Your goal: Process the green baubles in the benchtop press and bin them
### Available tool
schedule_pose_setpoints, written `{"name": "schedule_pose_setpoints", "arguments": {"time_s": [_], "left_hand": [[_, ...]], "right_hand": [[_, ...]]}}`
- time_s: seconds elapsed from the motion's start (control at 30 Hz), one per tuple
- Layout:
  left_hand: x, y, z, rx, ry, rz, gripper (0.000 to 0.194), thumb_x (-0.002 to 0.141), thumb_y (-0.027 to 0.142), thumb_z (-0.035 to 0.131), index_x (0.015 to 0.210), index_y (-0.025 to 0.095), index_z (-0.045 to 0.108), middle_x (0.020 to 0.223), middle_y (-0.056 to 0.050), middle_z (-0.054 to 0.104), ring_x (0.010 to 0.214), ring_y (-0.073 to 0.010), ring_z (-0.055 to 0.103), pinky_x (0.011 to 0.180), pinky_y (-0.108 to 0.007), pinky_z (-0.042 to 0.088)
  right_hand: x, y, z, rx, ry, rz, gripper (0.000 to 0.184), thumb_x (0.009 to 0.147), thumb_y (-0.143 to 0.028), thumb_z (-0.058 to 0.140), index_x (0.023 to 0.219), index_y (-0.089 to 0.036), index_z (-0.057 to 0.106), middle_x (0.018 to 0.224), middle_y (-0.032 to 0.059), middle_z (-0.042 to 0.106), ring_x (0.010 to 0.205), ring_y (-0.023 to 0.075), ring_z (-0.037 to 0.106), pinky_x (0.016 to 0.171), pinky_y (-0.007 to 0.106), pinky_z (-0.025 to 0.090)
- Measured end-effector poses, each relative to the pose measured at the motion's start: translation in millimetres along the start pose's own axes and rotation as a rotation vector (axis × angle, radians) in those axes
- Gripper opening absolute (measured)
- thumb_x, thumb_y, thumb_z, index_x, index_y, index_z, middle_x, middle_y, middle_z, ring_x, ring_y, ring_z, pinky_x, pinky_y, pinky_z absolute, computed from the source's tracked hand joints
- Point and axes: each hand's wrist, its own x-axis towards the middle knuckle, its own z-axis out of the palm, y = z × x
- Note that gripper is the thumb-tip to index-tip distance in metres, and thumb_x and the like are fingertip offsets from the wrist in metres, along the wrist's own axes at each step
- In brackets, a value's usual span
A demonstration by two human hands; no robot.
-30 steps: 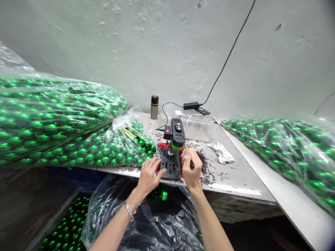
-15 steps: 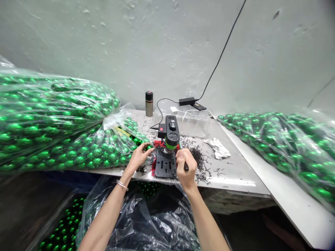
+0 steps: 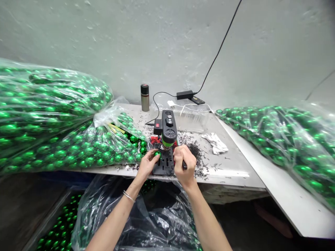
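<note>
The surface point(image 3: 235, 170) carries a clear bag point(image 3: 86, 153) of green balls at its left side, opening toward the machine point(image 3: 169, 126), apparently for short reach. The machine stands near the front edge. The right hand point(image 3: 189, 162) closes around a black handle point(image 3: 184, 165), probably for leverage; the left hand point(image 3: 147, 162) pinches one green ball point(image 3: 157, 153) beside the machine's head, presumably to steady it. White gloves point(image 3: 219, 144) lie toward the right edge; black scraps point(image 3: 198, 152) clutter the space between.
</note>
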Motion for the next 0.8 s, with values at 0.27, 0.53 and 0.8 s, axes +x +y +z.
{"name": "schedule_pose_setpoints", "arguments": {"time_s": [0.27, 0.53, 0.8], "left_hand": [[-4, -13, 11.0, 0.571, 0.023, 0.347, 0.033, 0.082, 0.028, 0.068, 0.114, 0.020, 0.066, 0.109, -0.009, 0.073, 0.102, -0.0258, 0.067, 0.095, -0.043, 0.051], [-8, -21, 2.5, 0.734, -0.016, 0.524, 0.028, 0.087, 0.029, 0.066, 0.114, 0.020, 0.068, 0.113, -0.011, 0.072, 0.107, -0.0273, 0.065, 0.097, -0.044, 0.049], [-8, -18, 1.0, 0.729, -0.021, 0.507, 0.027, 0.087, 0.033, 0.068, 0.111, 0.021, 0.068, 0.113, -0.009, 0.073, 0.108, -0.0265, 0.066, 0.103, -0.047, 0.045]], "right_hand": [[-2, 1, -2, -0.026, -0.013, -0.019, 0.024, 0.093, -0.009, 0.042, 0.075, -0.021, 0.049, 0.066, 0.0006, 0.052, 0.065, 0.0145, 0.053, 0.060, 0.028, 0.043], [-5, 3, -3, -0.042, -0.025, -0.050, 0.023, 0.092, -0.005, 0.042, 0.076, -0.021, 0.048, 0.067, 0.0006, 0.052, 0.066, 0.0137, 0.053, 0.060, 0.028, 0.043], [-8, 4, -2, -0.056, -0.026, -0.036, 0.023, 0.092, -0.005, 0.042, 0.076, -0.021, 0.047, 0.069, 0.0010, 0.052, 0.065, 0.0135, 0.053, 0.059, 0.027, 0.045]]}}
